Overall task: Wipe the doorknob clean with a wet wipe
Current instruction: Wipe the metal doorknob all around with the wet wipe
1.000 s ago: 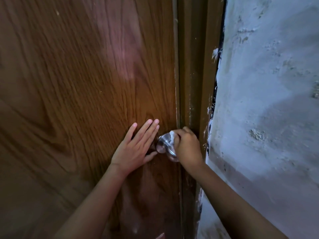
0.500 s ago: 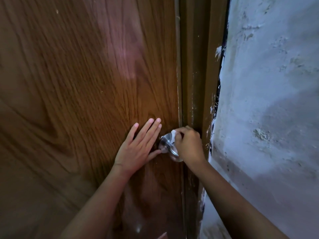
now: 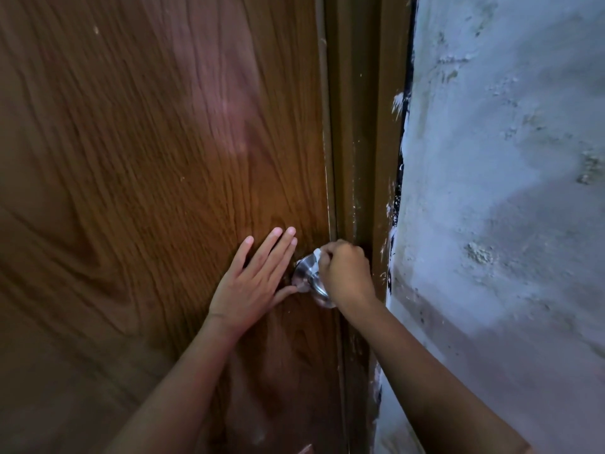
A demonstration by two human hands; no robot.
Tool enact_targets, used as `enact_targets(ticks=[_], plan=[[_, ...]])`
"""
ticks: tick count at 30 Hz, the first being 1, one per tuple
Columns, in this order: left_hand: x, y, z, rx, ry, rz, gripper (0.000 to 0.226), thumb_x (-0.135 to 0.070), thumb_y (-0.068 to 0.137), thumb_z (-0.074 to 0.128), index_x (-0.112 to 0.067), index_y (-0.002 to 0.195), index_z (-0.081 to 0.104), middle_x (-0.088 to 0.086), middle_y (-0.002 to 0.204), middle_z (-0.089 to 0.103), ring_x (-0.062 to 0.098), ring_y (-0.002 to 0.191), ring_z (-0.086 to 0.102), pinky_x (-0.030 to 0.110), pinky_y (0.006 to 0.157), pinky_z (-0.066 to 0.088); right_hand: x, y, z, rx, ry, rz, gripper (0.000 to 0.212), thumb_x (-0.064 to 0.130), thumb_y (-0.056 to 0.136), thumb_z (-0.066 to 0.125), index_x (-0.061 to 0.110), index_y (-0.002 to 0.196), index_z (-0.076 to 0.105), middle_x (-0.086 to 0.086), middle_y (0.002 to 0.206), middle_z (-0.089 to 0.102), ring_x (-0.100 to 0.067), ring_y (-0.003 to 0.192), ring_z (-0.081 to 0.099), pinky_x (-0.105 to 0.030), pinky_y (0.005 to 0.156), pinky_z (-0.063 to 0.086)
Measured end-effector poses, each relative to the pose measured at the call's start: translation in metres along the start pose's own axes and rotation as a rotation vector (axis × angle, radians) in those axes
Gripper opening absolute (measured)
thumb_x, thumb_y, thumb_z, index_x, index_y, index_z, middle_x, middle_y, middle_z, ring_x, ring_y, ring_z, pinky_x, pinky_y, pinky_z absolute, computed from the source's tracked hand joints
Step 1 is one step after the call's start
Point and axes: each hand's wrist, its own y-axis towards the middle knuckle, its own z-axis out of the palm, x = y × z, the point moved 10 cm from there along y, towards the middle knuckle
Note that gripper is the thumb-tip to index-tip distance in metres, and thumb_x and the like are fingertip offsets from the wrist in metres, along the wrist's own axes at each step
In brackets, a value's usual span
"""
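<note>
Just left of the right hand (image 3: 347, 273), the doorknob (image 3: 306, 278) shows as a chrome dome on the door (image 3: 147, 175), w/ the wet wipe (image 3: 317, 257) bunched white at its upper right, under that hand's fingertips.

Change vs. half a sec ago: right hand now lies more over the knob's right and lower face, wipe showing only as a small tuft at top; more of the knob is covered by the fist. Judgement: wiping stroke is under way, working round the knob; left-facing chrome not evidently reached yet. Task approx mid-way, not complete.

Hand states: right hand curled tight, pinching the wipe against the knob. Left hand (image 3: 255, 276) flat on the door, fingers straight and together, thumb tip touching or just beside the knob's base; holding nothing, position unchanged. Appears to brace the door.

Edges and room:
- Right of the right hand: door edge and door frame (image 3: 363, 142) run close behind the knuckles; rough wall (image 3: 507, 191) just beyond. Little room that side; knuckles could scrape the frame.
- Left of the knob: left hand's fingers sit close, limiting sweep there unless moved.
- Above and below the knob: bare door panel, open room for the wrist to turn.
- Knob's rear neck hidden; cannot tell its condition.
</note>
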Motion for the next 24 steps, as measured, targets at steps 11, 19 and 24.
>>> enact_targets(ticks=[11, 19, 24], plan=[[-0.001, -0.001, 0.003, 0.002, 0.029, 0.013, 0.076, -0.063, 0.09, 0.024, -0.01, 0.144, 0.025, 0.001, 0.15, 0.025, 0.017, 0.138, 0.023, 0.042, 0.111, 0.017, -0.001, -0.003, -0.002, -0.084, 0.043, 0.028, 0.019, 0.014, 0.092, 0.05, 0.006, 0.097, 0.066, -0.014, 0.095, 0.071, -0.025, 0.084, 0.064, -0.024, 0.069, 0.043], [-0.001, -0.002, 0.002, -0.015, 0.046, 0.009, 0.077, -0.063, 0.089, 0.024, -0.009, 0.144, 0.025, 0.0, 0.15, 0.024, 0.017, 0.137, 0.023, 0.044, 0.111, 0.01, 0.0, 0.003, -0.004, -0.064, -0.057, 0.031, 0.02, 0.017, 0.091, 0.05, 0.004, 0.093, 0.064, -0.016, 0.092, 0.069, -0.03, 0.084, 0.063, -0.033, 0.069, 0.045], [0.0, -0.002, -0.002, -0.045, -0.005, -0.001, 0.074, -0.061, 0.09, 0.022, -0.009, 0.143, 0.026, 0.0, 0.15, 0.024, 0.018, 0.137, 0.023, 0.042, 0.11, 0.017, 0.004, 0.005, -0.004, -0.011, -0.13, -0.012, 0.019, 0.015, 0.091, 0.049, 0.004, 0.095, 0.064, -0.018, 0.094, 0.069, -0.034, 0.086, 0.063, -0.036, 0.072, 0.048]])
